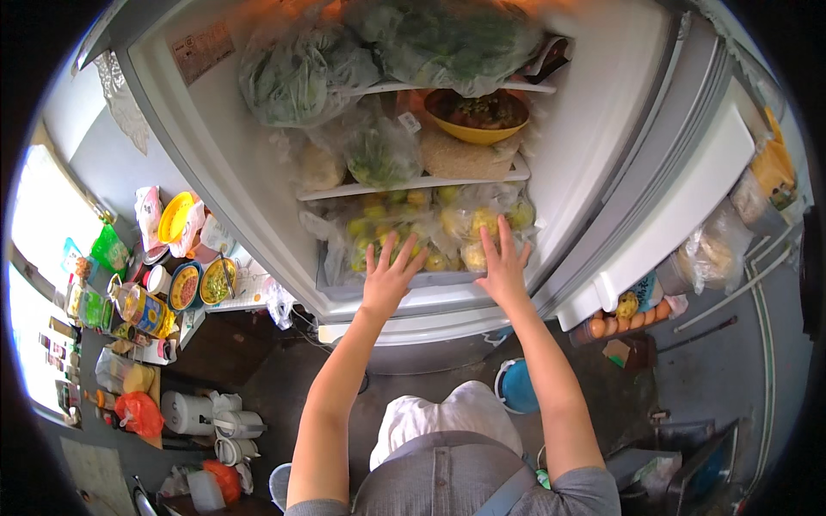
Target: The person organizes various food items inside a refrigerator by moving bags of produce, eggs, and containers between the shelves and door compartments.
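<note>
In front of me stands an open refrigerator. Both arms reach to its bottom drawer, filled with bagged yellow-green fruit. My left hand spreads its fingers over the left-centre of the drawer, by its front edge. Over the right part is my right hand, fingers apart, its fingertips at bagged round yellow fruit. Whether the fingertips touch the bags is hard to tell. On the shelf above are a bag of green vegetables, a bag of grain-like food and a yellow bowl of dark food.
Large bags of leafy greens fill the upper shelf. The open door at right holds eggs and bagged food. A counter at left carries bowls of food and an oil bottle. A blue bucket stands on the floor.
</note>
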The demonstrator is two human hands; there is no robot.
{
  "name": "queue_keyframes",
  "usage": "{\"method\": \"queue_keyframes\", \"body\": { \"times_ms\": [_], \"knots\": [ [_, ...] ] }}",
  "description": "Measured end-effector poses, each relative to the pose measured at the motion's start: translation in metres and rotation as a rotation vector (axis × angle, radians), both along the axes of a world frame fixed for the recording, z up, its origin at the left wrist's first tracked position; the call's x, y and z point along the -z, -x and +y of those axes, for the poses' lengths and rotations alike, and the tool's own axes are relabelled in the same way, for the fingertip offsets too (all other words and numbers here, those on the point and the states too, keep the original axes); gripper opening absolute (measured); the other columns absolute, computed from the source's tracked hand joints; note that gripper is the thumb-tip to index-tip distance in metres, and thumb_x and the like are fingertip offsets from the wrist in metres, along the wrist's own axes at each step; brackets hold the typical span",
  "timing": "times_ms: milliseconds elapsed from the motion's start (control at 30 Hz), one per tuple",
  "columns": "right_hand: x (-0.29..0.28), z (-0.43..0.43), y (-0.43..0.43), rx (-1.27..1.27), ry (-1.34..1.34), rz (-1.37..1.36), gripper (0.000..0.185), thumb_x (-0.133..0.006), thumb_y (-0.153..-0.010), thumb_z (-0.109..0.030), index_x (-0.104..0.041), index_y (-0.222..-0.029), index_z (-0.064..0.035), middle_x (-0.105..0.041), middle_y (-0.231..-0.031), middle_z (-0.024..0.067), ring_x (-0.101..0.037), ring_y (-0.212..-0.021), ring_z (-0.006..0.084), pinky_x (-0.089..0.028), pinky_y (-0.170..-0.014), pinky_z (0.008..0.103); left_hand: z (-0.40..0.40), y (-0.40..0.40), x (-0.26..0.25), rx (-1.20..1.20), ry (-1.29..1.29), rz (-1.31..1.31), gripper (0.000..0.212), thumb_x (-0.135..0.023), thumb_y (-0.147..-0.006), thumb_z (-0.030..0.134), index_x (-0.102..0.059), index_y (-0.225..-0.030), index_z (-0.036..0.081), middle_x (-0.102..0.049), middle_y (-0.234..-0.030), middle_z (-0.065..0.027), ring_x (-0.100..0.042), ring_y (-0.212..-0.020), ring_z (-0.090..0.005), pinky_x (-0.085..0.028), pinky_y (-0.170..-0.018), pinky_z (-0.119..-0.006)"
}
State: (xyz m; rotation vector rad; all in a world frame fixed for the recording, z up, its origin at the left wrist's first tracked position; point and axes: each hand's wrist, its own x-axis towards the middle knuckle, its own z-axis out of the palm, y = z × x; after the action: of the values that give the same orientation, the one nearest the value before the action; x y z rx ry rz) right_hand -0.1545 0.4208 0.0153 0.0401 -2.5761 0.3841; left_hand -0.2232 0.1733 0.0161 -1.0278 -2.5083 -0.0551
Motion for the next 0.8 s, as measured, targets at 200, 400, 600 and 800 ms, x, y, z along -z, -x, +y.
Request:
{"method": "queue_keyframes", "body": {
  "times_ms": [200, 400, 600, 800],
  "knots": [
    [-0.001, -0.006, 0.017, 0.034, -0.029, -0.018, 0.12, -0.091, -0.052, -0.018, -0.02, -0.149, -0.026, -0.007, -0.157, 0.0141, -0.021, -0.142, 0.0345, -0.017, -0.101, 0.0731, 0.0, 0.016, -0.001, -0.04, 0.039, 0.001, 0.096, -0.086, -0.058, 0.023, -0.037, -0.141, 0.032, -0.024, -0.153, 0.001, -0.02, -0.141, -0.0314, -0.025, -0.108, -0.062],
    [-0.014, -0.013, 0.006, 0.084, -0.032, -0.075, 0.114, -0.089, -0.056, -0.018, -0.023, -0.148, -0.0281, -0.008, -0.157, 0.0125, -0.018, -0.143, 0.0339, -0.014, -0.105, 0.0697, 0.0, -0.01, -0.013, -0.084, 0.124, 0.011, 0.088, -0.076, -0.069, 0.017, -0.033, -0.145, 0.031, -0.02, -0.156, -0.001, -0.02, -0.143, -0.0286, -0.026, -0.11, -0.056],
    [0.005, -0.046, -0.031, 0.101, 0.117, 0.094, 0.105, -0.085, -0.063, -0.017, -0.023, -0.147, -0.0142, -0.021, -0.147, 0.0194, -0.029, -0.134, 0.0388, -0.024, -0.104, 0.0605, -0.026, -0.051, 0.02, -0.038, -0.076, 0.059, 0.069, -0.06, -0.077, 0.009, -0.04, -0.141, 0.018, -0.032, -0.148, -0.0081, -0.028, -0.139, -0.0275, -0.027, -0.109, -0.051],
    [0.075, -0.045, -0.023, 0.128, 0.938, 0.137, 0.09, -0.076, -0.078, -0.017, -0.018, -0.146, -0.0019, -0.022, -0.142, 0.0231, -0.035, -0.128, 0.0372, -0.036, -0.099, 0.0472, -0.026, -0.063, 0.031, -0.175, -0.288, -0.032, 0.061, -0.057, -0.079, 0.013, -0.042, -0.137, 0.002, -0.037, -0.142, -0.015, -0.032, -0.136, -0.0307, -0.027, -0.109, -0.048]
  ]
}}
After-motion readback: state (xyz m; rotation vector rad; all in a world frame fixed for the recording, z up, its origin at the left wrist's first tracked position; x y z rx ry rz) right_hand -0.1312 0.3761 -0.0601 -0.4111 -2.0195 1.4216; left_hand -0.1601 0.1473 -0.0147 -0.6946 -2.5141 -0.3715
